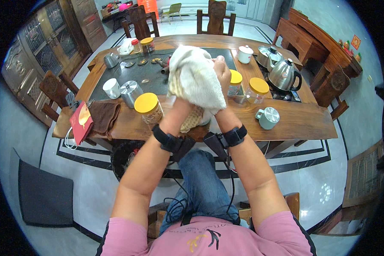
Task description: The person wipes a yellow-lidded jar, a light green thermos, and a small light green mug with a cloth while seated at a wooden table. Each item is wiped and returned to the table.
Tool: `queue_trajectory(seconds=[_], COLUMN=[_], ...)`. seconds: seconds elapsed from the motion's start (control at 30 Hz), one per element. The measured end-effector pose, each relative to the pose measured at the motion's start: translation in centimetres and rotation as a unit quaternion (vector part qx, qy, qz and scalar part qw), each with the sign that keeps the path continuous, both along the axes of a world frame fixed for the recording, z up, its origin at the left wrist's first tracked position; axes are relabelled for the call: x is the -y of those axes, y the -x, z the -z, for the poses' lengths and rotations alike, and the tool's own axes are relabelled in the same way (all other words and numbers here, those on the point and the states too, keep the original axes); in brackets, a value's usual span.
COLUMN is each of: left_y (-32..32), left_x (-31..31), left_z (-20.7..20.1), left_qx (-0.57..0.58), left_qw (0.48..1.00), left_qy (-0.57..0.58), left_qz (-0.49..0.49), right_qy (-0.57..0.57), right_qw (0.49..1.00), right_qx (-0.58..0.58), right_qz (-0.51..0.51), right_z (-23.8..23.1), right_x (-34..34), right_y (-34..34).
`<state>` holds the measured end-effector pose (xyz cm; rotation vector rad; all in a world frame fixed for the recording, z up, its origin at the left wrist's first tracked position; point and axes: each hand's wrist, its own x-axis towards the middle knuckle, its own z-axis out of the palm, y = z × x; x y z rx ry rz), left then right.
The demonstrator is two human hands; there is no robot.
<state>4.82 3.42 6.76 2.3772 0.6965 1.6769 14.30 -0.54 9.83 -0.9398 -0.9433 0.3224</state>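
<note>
Over the middle of the table I hold up a white towel (pixel 191 72). My right hand (pixel 221 74) is closed on its right side, fingers curled and partly hidden by the cloth. My left hand is covered by the towel; only the left wrist (pixel 181 110) shows below it, so its fingers cannot be seen. Whether anything is wrapped inside the towel is hidden. A beige patterned cloth part (pixel 192 120) shows between my wrists. Nearest on the left stands a yellow-lidded jar (pixel 150 112); on the right are two more yellow-lidded jars (pixel 257 90) (pixel 234 83).
The wooden table (pixel 298 117) bears a mint-green lidded mug (pixel 268 118), steel kettle (pixel 283 74), white lidded cup (pixel 245 54), white mug (pixel 112 88) and steel canister (pixel 131 93). A brown cloth (pixel 104 116) and red bag (pixel 81 123) lie at the left edge. Carved chairs (pixel 215 19) surround it.
</note>
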Motion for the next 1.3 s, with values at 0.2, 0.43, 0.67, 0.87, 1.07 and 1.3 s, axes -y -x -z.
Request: queue_trajectory(seconds=[0.2,0.43,0.67,0.87,1.07,1.3], left_y=[0.0,0.7,-2.5,-1.0,-2.7,-6.6], left_x=[4.9,6.6,1.2,-1.8,1.6,5.9], left_z=[9.4,12.2,6.0,0.8,4.1,11.4], left_qx=[-0.037,-0.039,0.011,0.061,0.050,-0.040], left_qw=[0.996,0.991,0.992,0.967,0.989,0.997], left_qy=[0.083,0.123,0.095,0.140,0.073,0.059], left_qz=[0.023,0.032,0.087,0.203,0.116,-0.004], right_qy=[0.016,0.017,0.032,0.071,0.031,0.043], right_qw=[0.999,0.999,0.998,0.988,0.999,0.993], right_qx=[-0.009,-0.043,-0.041,-0.096,-0.018,0.098], right_qz=[0.044,-0.025,-0.027,-0.094,-0.019,0.056], right_z=[-0.4,-0.9,-1.0,0.1,-0.1,-0.6], right_x=[-0.3,0.2,0.5,-0.1,0.1,0.8], right_y=[-0.1,-0.1,-1.8,-2.3,-2.0,-1.4])
